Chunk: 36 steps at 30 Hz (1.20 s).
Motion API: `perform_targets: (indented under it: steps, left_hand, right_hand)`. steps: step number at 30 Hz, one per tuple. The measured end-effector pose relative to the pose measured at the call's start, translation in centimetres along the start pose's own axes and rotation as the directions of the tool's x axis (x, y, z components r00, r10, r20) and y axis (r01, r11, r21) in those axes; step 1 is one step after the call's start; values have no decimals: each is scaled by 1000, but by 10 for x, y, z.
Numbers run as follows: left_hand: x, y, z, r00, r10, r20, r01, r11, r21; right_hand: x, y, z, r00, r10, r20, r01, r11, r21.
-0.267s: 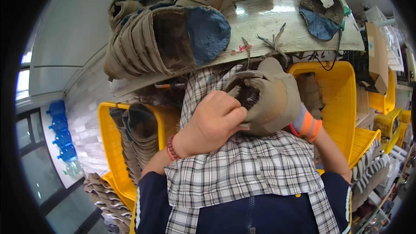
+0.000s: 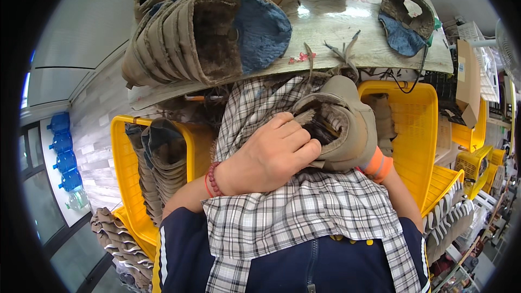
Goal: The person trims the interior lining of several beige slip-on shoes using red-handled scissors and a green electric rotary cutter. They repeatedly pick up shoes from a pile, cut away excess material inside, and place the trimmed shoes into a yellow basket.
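Fingers of the left hand [image 2: 271, 157] curl into the fur-lined opening of a tan boot [image 2: 342, 127] held over a checked cloth [image 2: 304, 211], while the right hand, hidden behind the boot, cannot be judged, with yellow crates [image 2: 412, 130] at either side.

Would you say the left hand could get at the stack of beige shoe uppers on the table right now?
Probably yes: the left hand only rests on the beige shoe, and the stack of beige shoe uppers lies just beyond it with nothing between.
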State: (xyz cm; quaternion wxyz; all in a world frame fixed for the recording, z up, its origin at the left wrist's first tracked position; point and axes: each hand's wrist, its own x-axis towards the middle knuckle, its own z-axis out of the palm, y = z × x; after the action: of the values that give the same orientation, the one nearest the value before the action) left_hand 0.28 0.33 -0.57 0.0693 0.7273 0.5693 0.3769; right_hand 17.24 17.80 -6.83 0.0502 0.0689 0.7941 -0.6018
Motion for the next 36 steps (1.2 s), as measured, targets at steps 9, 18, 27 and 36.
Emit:
perform_targets:
  steps: [9,18,27,36]
  left_hand:
    - [-8,-7,0,997,-45,-56,42,997,-58]
    - [-7,-9,0,997,-53,-51,49,997,-66]
    - [-6,-10,1,998,-38,-55,34,997,-69]
    - [-9,-11,-3,995,-74,-73,67,993,-92]
  right_hand:
    - [4,-16,3,992,127,-26,-114,950,290]
    - [5,1,6,995,96,-24,-86,960,267]
    - [-1,5,7,997,26,-68,-19,995,101]
    - [-50,56,11,943,145,-299,-204,963,-178]
